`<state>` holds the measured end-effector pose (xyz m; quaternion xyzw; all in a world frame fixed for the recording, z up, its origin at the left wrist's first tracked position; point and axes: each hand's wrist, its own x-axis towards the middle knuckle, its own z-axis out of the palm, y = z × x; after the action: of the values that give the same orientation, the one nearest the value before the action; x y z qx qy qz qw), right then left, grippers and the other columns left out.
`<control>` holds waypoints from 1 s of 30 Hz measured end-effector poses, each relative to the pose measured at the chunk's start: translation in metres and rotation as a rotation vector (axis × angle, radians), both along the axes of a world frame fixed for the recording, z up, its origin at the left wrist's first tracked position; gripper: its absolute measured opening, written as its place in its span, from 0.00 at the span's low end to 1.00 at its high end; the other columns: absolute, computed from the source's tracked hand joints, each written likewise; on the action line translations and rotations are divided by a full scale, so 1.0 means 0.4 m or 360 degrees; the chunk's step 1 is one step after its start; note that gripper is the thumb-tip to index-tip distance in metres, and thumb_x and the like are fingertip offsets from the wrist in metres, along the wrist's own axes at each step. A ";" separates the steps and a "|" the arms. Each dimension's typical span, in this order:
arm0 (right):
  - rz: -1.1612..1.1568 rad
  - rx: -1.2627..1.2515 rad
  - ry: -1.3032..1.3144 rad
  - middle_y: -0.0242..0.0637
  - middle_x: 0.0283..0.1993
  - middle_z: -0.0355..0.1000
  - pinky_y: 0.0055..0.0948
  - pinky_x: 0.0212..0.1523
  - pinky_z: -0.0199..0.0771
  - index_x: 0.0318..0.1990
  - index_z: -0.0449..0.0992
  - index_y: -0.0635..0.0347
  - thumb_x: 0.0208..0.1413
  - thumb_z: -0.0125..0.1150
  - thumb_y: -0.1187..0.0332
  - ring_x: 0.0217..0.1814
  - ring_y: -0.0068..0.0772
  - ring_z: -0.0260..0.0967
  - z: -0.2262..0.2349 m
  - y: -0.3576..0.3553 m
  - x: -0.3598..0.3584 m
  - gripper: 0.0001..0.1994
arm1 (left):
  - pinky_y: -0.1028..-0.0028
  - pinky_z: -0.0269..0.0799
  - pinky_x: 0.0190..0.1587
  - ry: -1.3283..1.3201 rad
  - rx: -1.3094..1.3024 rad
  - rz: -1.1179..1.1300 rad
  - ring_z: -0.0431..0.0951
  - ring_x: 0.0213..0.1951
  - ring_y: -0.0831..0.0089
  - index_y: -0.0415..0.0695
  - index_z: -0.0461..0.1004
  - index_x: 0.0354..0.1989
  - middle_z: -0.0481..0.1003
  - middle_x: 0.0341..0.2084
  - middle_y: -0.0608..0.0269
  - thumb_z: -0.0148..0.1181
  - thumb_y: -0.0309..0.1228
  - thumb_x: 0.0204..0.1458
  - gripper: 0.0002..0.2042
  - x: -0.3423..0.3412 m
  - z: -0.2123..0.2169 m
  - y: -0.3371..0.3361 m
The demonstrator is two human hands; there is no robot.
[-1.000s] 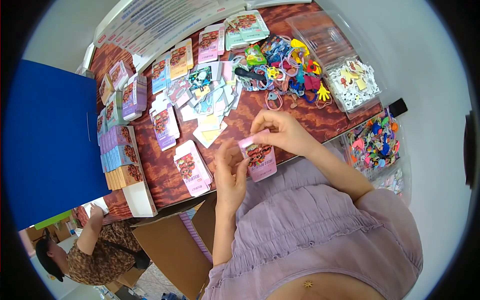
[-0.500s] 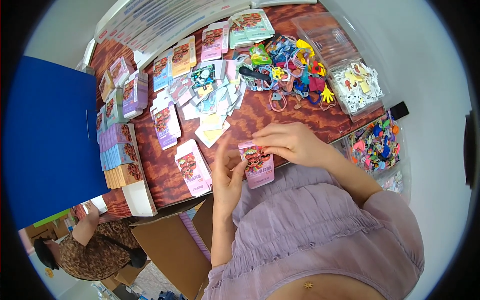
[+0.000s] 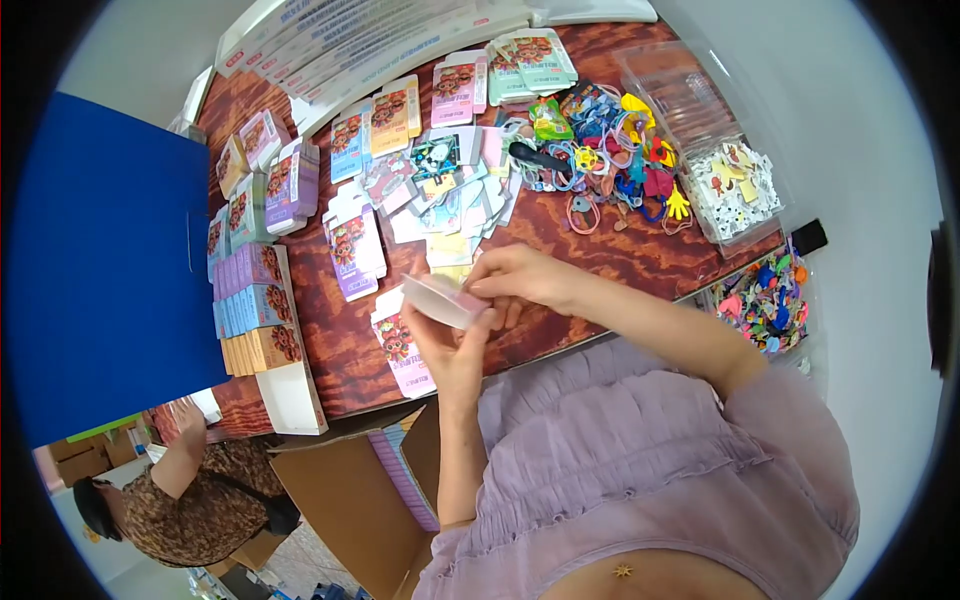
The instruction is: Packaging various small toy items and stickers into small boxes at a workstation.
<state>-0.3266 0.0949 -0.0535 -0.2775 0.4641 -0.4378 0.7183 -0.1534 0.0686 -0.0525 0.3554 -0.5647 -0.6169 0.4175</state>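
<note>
Above the front edge of the table, my left hand [image 3: 450, 350] grips a small pink cardboard box [image 3: 442, 300] from below and the side. The box is tilted, so its pale side faces up and its printed front is out of sight. My right hand [image 3: 520, 280] is closed at the box's right end, fingers bent around its edge; some fingertips are hidden. Just beyond my left hand lies a flat pink carton [image 3: 405, 350], partly covered by the hand. A flat purple carton [image 3: 355, 245] lies farther left.
Loose cards [image 3: 450, 210] lie mid-table. A heap of colourful hair ties and trinkets [image 3: 600, 150] is beside them, and a clear tub [image 3: 735, 190] of white pieces stands right. Stacked small boxes [image 3: 250, 290] and a blue panel [image 3: 110, 270] are left. A co-worker [image 3: 200, 490] is lower left.
The pink box has been turned from showing its printed front to showing its pale side. Both hands have shifted left and slightly away from my body with it.
</note>
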 end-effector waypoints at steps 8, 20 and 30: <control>-0.0206 -0.1371 0.2706 0.41 0.59 0.69 0.46 0.61 0.61 0.54 0.72 0.60 0.50 0.67 0.58 0.65 0.43 0.61 -0.097 -0.393 0.020 0.25 | 0.66 0.70 0.58 -0.0220 0.0090 0.0029 0.70 0.58 0.66 0.40 0.57 0.63 0.66 0.58 0.53 0.68 0.19 0.46 0.35 0.043 0.029 -0.010; -0.0117 -0.1367 0.2587 0.39 0.59 0.68 0.42 0.60 0.57 0.55 0.73 0.57 0.43 0.72 0.62 0.64 0.44 0.60 -0.119 -0.273 0.004 0.28 | 0.66 0.72 0.54 -0.0250 0.0108 0.0131 0.70 0.54 0.68 0.39 0.57 0.66 0.66 0.58 0.56 0.72 0.22 0.44 0.39 0.131 -0.003 -0.020; -0.0379 -0.1087 0.2010 0.45 0.40 0.75 0.39 0.44 0.71 0.45 0.75 0.61 0.45 0.66 0.71 0.44 0.45 0.73 -0.053 -0.232 -0.086 0.17 | 0.65 0.68 0.56 -0.0949 -0.0348 0.0163 0.70 0.55 0.62 0.36 0.65 0.61 0.67 0.55 0.53 0.75 0.26 0.41 0.36 0.126 0.027 -0.015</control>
<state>-0.3608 0.0022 -0.0747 -0.6336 0.6547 -0.3897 0.1343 -0.1031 0.0626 -0.0417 0.5014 -0.7066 -0.3993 0.2998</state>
